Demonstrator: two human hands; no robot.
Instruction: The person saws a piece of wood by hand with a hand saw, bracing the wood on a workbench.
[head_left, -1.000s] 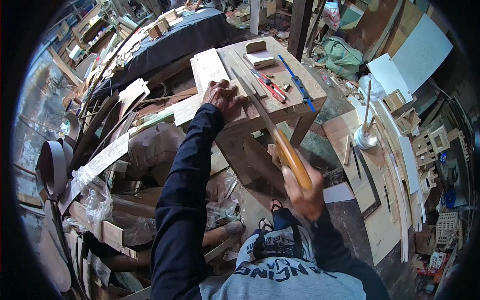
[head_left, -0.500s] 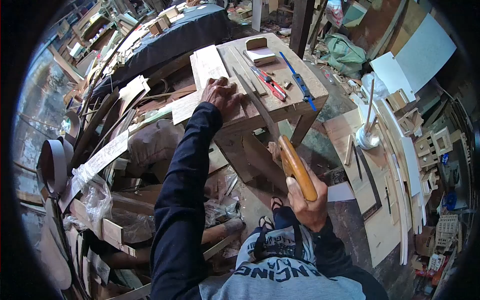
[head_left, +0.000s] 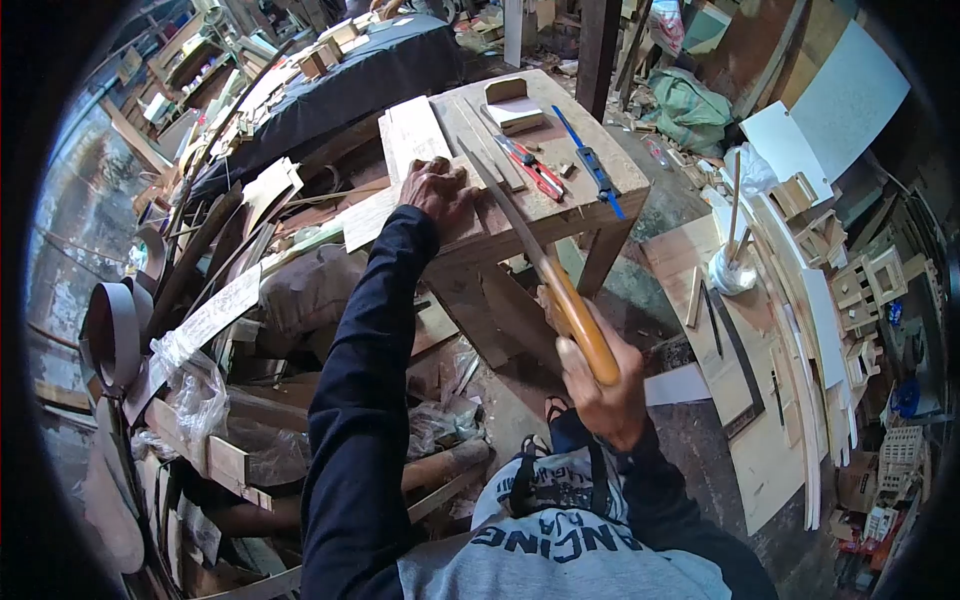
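Note:
My left hand (head_left: pixel 440 195) presses down on a pale wooden board (head_left: pixel 372 218) at the near left edge of the workbench (head_left: pixel 610 165), its fingers bent. My right hand (head_left: pixel 602 390) is wrapped round the orange-brown wooden handle of a handsaw (head_left: pixel 578 315). The saw's blade slants up and left across the bench edge, just right of my left hand. Another flat board (head_left: pixel 413 130) lies behind that hand. On the bench rest a red utility knife (head_left: pixel 540 175), a blue marking tool (head_left: pixel 597 173) and a small wooden piece with an upright end (head_left: pixel 515 108).
Scrap wood and clear plastic (head_left: pixel 195 385) crowd the floor at left. A black-covered table (head_left: pixel 370 75) stands behind, with part of another person's hand (head_left: pixel 388 8) at its far edge. Wooden sheets (head_left: pixel 765 470) and a white pot of sticks (head_left: pixel 733 272) are at right.
My right hand and the saw have shifted slightly down toward my body. My left hand stays on the board. The camera view has shifted a little.

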